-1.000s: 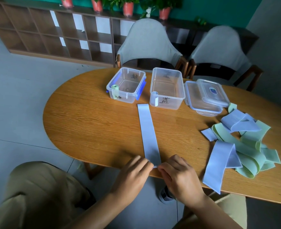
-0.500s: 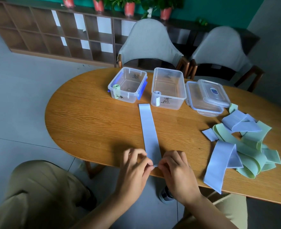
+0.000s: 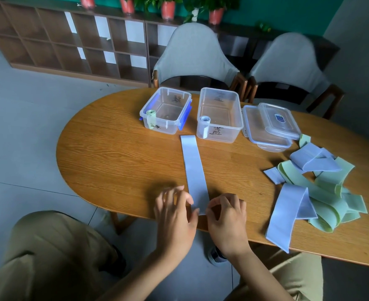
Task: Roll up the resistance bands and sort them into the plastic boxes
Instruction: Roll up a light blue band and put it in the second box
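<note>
A long blue band (image 3: 194, 170) lies flat on the wooden table (image 3: 118, 161), running from the boxes towards me. My left hand (image 3: 174, 216) and my right hand (image 3: 227, 220) pinch its near end at the table's front edge, one on each side. The left clear box (image 3: 166, 109) with blue clips holds one rolled green band (image 3: 151, 115). The right clear box (image 3: 220, 117) holds one rolled blue band (image 3: 204, 127). A loose heap of blue and green bands (image 3: 318, 187) lies on the right.
Two clear lids (image 3: 270, 124) are stacked right of the boxes. Two grey chairs (image 3: 194, 55) stand behind the table, with a wooden shelf (image 3: 70, 40) and potted plants along the back wall. My knees are below the table edge.
My fingers have lifted and curled at the band's near end, and both hands have shifted slightly forward along it. The band's far end stays by the boxes.
</note>
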A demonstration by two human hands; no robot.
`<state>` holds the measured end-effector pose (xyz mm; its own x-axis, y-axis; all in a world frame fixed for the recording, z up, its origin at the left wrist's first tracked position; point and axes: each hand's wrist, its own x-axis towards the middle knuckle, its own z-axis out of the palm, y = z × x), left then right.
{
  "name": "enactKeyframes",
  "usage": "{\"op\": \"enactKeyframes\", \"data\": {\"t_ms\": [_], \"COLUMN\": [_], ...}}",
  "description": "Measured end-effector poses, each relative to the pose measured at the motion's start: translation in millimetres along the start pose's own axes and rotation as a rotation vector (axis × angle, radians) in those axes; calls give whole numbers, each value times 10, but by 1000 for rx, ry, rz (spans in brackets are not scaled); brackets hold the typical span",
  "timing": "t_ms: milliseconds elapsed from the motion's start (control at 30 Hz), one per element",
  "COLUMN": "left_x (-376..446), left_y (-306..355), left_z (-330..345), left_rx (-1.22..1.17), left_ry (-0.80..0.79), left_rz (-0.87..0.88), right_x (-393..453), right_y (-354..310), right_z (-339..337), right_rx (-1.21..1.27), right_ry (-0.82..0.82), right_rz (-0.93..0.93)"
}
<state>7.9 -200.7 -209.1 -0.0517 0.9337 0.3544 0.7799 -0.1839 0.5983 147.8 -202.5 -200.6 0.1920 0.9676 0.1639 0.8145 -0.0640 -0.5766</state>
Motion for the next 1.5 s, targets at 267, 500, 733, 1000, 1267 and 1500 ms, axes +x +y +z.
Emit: {"op": "enactKeyframes", "data": {"t_ms": [267,500,733,1000,1267,1500], "left_x": [33,184,395,640,933,1297], "left_y": [41,39,8,26,-25,-134], "left_z": [62,143,232,369,437,544], "left_rx": [112,213,283,304,305,375], "left_ry": [40,68,47,78,80,100], "left_rz": [61,64,38,3,-14,-57], "right_x": [36,143,307,550,823,1184], "right_y": [-33,-60,-79,-162,-247,-391], "right_z": [99,194,291,383,483,546], "right_rx": [-94,-166,-175,-212,-189,-184], "right_ry": [16,55,104,59,71,77], "right_rz": [-30,-51,-72,-37,44,96]}}
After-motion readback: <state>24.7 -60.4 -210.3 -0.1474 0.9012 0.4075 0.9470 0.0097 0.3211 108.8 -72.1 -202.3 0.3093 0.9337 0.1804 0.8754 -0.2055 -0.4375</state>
